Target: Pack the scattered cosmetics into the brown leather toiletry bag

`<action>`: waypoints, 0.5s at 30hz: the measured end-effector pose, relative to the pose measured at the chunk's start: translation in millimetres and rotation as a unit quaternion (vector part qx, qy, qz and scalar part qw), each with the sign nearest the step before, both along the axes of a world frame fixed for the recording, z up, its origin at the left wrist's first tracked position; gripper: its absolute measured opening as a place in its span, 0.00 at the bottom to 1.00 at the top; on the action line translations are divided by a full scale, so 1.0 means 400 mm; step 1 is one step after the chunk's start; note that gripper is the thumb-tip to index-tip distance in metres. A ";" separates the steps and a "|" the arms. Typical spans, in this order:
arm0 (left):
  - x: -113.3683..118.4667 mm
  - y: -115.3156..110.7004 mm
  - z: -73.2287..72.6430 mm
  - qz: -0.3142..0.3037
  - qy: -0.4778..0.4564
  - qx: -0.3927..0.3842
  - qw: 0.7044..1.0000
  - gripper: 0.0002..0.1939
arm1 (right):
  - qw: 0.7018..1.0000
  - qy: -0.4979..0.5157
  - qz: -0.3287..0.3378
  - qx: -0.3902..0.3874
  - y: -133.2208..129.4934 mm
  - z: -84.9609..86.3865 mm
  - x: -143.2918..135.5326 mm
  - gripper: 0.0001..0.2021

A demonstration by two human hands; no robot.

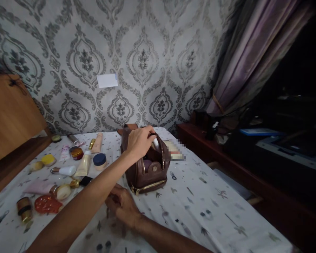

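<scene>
A brown handbag [147,181] stands upright with its zipped top gaping. My left hand [140,141] reaches over its opening, fingers closed on a small white tube [156,142] with a dark end; its lower part is inside the bag. A purple item [147,164] shows within. Below and left of the bag, my right hand [125,205] rests low over the cloth, its fingers curled. My left forearm partly covers that hand, so what it holds, if anything, is hidden. Nearest to it on the left lies a black and gold cosmetic item [85,181].
Left on the patterned cloth [189,211] are several cosmetics: a blue-lidded jar [99,161], a cream tube [83,163], a red bottle [46,204], a yellow-lidded jar [48,160]. A blurred flat item [175,150] lies behind the bag. A dark red ledge [192,140] runs along the right.
</scene>
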State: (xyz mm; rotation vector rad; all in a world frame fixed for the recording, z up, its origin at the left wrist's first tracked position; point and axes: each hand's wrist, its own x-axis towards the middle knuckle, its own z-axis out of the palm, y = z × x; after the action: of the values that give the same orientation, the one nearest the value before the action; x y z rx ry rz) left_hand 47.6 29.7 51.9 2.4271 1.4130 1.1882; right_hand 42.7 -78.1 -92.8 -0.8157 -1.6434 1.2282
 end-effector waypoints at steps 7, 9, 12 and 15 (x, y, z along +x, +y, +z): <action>0.006 0.006 -0.001 -0.017 0.054 -0.039 0.998 0.05 | 0.999 -0.024 0.000 0.025 0.004 0.002 0.002 0.11; 0.007 0.010 -0.003 -0.017 0.077 -0.042 0.996 0.06 | 0.999 -0.024 0.001 0.025 0.005 0.003 0.001 0.11; 0.006 0.013 -0.004 -0.019 0.086 -0.046 0.995 0.06 | 1.000 -0.014 0.003 0.017 0.005 0.001 0.000 0.12; 0.004 0.013 -0.003 -0.017 0.085 -0.056 0.995 0.06 | 1.000 -0.009 0.009 0.004 0.003 -0.003 -0.001 0.11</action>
State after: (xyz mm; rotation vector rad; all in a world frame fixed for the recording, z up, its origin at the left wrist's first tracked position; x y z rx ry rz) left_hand 49.3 34.7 50.6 2.5131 1.4326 0.8886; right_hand 42.2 -76.8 -94.2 -0.8094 -1.6731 1.2291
